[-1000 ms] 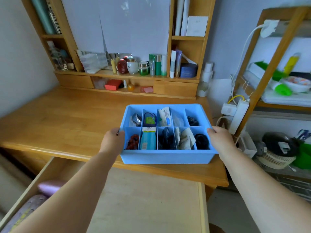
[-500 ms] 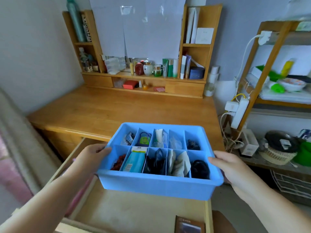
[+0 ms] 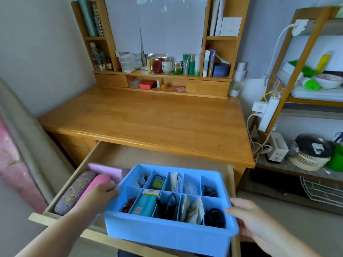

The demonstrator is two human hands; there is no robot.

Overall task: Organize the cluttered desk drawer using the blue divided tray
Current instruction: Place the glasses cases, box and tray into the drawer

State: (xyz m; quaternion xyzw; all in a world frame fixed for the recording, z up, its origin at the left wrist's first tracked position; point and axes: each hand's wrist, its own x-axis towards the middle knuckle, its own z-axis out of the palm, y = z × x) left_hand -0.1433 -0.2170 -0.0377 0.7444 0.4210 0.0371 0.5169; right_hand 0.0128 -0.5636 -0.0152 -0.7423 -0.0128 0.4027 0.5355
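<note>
The blue divided tray [image 3: 167,236] is being held over the open drawer [image 3: 118,156], at its right side, with the near wall overhanging the drawer's front edge; whether the base is touching the drawer floor cannot be told. The tray's left rim is being gripped by the left hand [image 3: 101,194], its fingers [image 3: 111,191] being curled over the edge. The right rim is being clasped by the right hand [image 3: 245,217], with the thumb being laid along the top and the other fingers being wrapped down the outer wall.

Ten compartments are being shown inside the tray, in two rows. A teal tube [image 3: 143,204] is being kept in the near row, second from the left, with dark red pieces just beside it and a black coil at the far right.

In the drawer's left part, a patterned case [image 3: 71,194] and a pink case [image 3: 93,186] are being stored side by side, touching.

Beyond the drawer, the wooden worktop [image 3: 148,119] is being seen, and at its back a hutch shelf [image 3: 161,74] is being occupied by bottles and jars.
</note>
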